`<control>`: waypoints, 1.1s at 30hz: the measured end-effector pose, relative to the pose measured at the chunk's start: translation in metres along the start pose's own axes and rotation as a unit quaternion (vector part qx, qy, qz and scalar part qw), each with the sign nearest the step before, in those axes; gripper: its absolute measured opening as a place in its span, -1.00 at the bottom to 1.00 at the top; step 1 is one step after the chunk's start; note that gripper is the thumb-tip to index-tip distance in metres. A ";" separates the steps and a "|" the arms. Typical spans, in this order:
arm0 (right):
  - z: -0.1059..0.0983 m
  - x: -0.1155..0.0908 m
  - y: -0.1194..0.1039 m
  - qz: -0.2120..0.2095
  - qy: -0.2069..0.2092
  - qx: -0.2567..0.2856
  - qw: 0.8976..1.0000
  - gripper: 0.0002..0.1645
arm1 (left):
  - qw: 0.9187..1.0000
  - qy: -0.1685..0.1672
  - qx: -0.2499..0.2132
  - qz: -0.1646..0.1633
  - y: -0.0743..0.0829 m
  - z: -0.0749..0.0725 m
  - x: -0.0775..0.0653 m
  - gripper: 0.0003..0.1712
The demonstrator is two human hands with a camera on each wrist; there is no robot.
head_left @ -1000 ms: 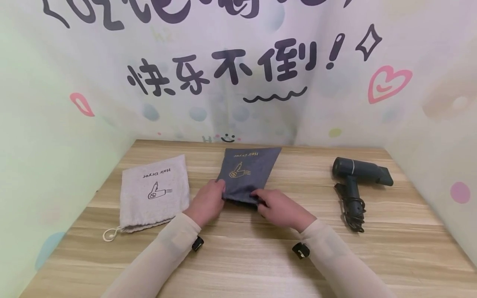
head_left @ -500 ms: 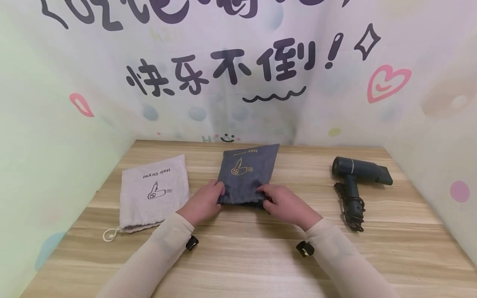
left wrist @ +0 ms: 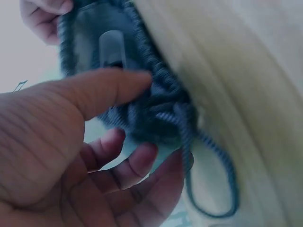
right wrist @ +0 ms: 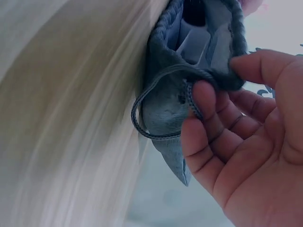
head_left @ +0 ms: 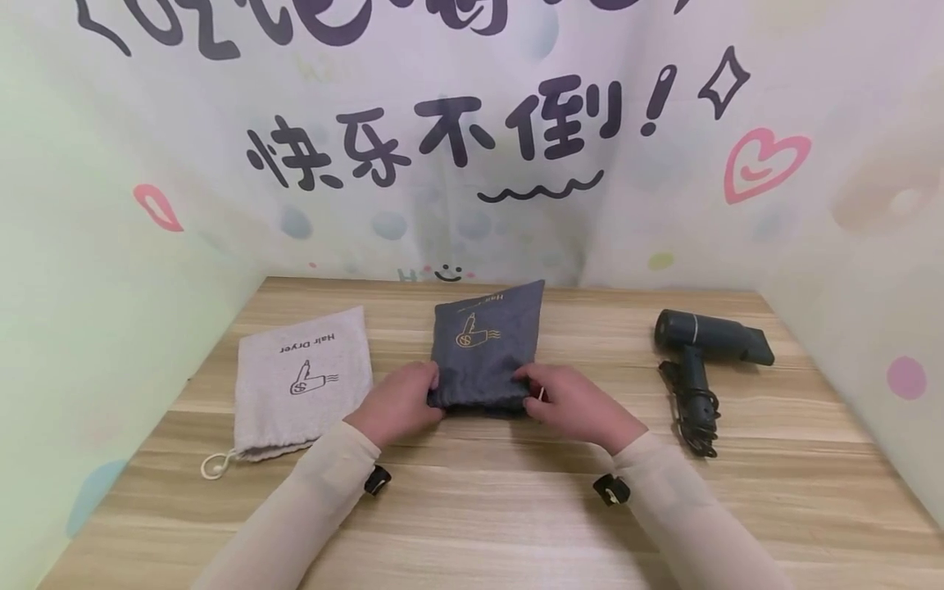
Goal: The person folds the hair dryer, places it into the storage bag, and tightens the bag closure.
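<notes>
A dark blue drawstring pouch with a gold hair-dryer print lies tilted up at the middle of the table, mouth facing me. My left hand grips its left edge, the thumb laid across the rim in the left wrist view. At the opposite edge my right hand pinches the rim between thumb and curled fingers. Both wrist views show the mouth spread apart, with a pale strip inside. A cord loop hangs out by the left hand, another cord loop by the right.
A light grey drawstring pouch printed "Hair Dryer" lies flat on the left. On the right lies a dark hair dryer with its cord bundled at the handle. A printed cloth hangs behind the wooden table.
Both hands have moved apart and slightly nearer to me, spreading the dark blue pouch's mouth. Its far end has tilted up a little. The grey pouch and hair dryer stay put.
</notes>
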State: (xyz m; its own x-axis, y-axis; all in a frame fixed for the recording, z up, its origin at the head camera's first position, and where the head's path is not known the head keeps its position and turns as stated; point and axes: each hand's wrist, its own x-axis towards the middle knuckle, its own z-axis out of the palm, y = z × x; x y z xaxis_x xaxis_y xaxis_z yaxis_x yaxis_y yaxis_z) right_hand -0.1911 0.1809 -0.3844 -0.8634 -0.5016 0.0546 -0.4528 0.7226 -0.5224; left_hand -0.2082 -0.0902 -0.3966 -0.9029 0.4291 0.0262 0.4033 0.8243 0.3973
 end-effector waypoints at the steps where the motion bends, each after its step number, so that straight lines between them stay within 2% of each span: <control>1: -0.001 -0.001 0.001 -0.003 0.003 0.000 1.000 -0.58 | 1.000 -0.008 0.004 -0.003 -0.001 -0.003 -0.002 -0.62; 4: -0.006 -0.004 0.005 -0.003 0.015 -0.004 1.000 -0.59 | 0.999 -0.030 0.018 -0.012 -0.003 -0.012 -0.006 -0.53; 6: -0.009 -0.008 0.007 -0.002 0.027 -0.011 1.000 -0.63 | 0.999 -0.043 0.022 -0.015 -0.006 -0.018 -0.009 -0.56; 9: -0.011 -0.012 0.009 0.007 0.036 -0.022 0.999 -0.79 | 0.999 -0.049 0.016 -0.001 -0.009 -0.020 -0.010 -0.69; 12: -0.009 -0.016 0.009 0.015 0.019 -0.028 0.999 -0.95 | 0.998 -0.048 0.018 0.033 -0.013 -0.016 -0.010 -0.84; 16: 0.000 -0.016 0.010 0.010 -0.021 -0.049 0.999 -0.77 | 0.997 -0.032 0.035 0.062 -0.015 -0.007 -0.010 -0.88; 18: 0.006 -0.015 0.011 0.004 -0.029 -0.068 0.997 -0.70 | 0.997 -0.022 0.043 0.062 -0.015 -0.005 -0.010 -0.88; 24: 0.011 -0.013 0.014 -0.015 0.013 -0.110 0.994 -0.68 | 0.997 -0.029 0.044 0.052 -0.017 -0.007 -0.015 -0.78; 28: 0.005 -0.014 0.014 -0.019 0.031 -0.075 0.997 -0.77 | 0.998 -0.031 0.014 0.055 -0.022 -0.009 -0.017 -0.79; 33: -0.005 -0.018 0.013 -0.014 0.016 -0.013 1.000 -0.80 | 0.996 -0.037 -0.039 0.065 -0.029 -0.011 -0.019 -0.82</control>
State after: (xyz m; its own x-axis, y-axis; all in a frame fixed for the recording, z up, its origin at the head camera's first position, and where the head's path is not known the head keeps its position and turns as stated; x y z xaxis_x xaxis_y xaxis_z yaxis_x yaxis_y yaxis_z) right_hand -0.1827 0.2018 -0.3879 -0.8566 -0.5068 0.0970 -0.4827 0.7208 -0.4975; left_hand -0.2041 -0.1267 -0.3985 -0.8290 0.5590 0.0160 0.5011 0.7299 0.4649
